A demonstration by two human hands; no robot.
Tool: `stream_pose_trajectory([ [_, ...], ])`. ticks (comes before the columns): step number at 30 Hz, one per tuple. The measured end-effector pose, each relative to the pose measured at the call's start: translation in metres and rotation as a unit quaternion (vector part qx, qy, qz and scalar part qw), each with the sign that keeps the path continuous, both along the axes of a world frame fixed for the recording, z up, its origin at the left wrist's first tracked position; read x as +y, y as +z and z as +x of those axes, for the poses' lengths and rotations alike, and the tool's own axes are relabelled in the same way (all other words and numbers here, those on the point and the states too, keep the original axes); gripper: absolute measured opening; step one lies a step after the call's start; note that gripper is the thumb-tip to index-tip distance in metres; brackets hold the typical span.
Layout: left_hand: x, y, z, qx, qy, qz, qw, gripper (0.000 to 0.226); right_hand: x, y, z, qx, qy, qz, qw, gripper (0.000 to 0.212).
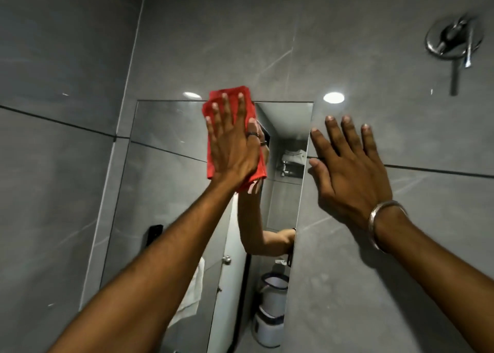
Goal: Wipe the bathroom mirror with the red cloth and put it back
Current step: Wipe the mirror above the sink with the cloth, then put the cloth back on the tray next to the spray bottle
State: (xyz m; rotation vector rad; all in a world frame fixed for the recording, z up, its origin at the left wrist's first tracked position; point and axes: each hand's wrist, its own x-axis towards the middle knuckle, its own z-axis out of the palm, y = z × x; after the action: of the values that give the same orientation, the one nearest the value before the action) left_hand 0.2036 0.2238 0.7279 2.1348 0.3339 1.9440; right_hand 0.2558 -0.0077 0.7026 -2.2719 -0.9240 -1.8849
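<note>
A tall frameless mirror (165, 181) is fixed to the grey tiled wall. My left hand (232, 144) lies flat, fingers spread, pressing a folded red cloth (230, 96) against the mirror's top edge; the cloth's upper end overlaps the tile above the glass. My right hand (350, 168) rests open with fingers apart on the wall tile just right of the mirror's right edge, thumb near the glass. It wears a metal bangle at the wrist and holds nothing. The mirror reflects my arm and the room behind.
A chrome shower mixer valve (454, 38) is mounted on the wall at upper right. Grey tiled walls (66, 58) meet in a corner left of the mirror. In the reflection I see a white door, a hanging towel and white buckets.
</note>
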Motion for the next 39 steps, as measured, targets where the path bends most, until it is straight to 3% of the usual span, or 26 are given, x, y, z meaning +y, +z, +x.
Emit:
stream_pose_trajectory([
  [6, -0.054, -0.005, 0.016, 0.006, -0.007, 0.133, 0.991, 0.068, 0.003, -0.004, 0.001, -0.004, 0.053, 0.049, 0.997, 0.065],
  [12, -0.077, -0.070, 0.032, -0.018, -0.009, 0.173, 0.985, 0.067, 0.006, -0.026, -0.007, -0.006, 0.094, 0.082, 0.992, 0.064],
  [20, -0.087, -0.214, 0.024, 0.019, -0.033, 0.144, 0.989, 0.077, 0.000, -0.121, -0.009, -0.004, 0.057, 0.040, 0.998, 0.065],
  [27, -0.083, -0.383, 0.008, 0.115, -0.049, 0.143, 0.982, 0.080, -0.013, -0.226, -0.006, 0.041, 0.022, 0.014, 0.999, 0.065],
  [32, -0.079, -0.440, -0.004, 0.162, -0.070, 0.182, 0.967, 0.091, -0.013, -0.266, -0.017, 0.104, 0.055, 0.023, 0.993, 0.062],
  [37, -0.099, -0.485, -0.038, 0.240, -0.179, 0.108, 0.948, 0.088, -0.031, -0.323, -0.048, 0.222, 0.096, 0.009, 0.970, 0.062],
  [39, -0.109, -0.502, -0.063, 0.294, -0.273, 0.039, 0.915, 0.076, -0.048, -0.351, -0.060, 0.284, 0.160, -0.025, 0.945, 0.066],
])
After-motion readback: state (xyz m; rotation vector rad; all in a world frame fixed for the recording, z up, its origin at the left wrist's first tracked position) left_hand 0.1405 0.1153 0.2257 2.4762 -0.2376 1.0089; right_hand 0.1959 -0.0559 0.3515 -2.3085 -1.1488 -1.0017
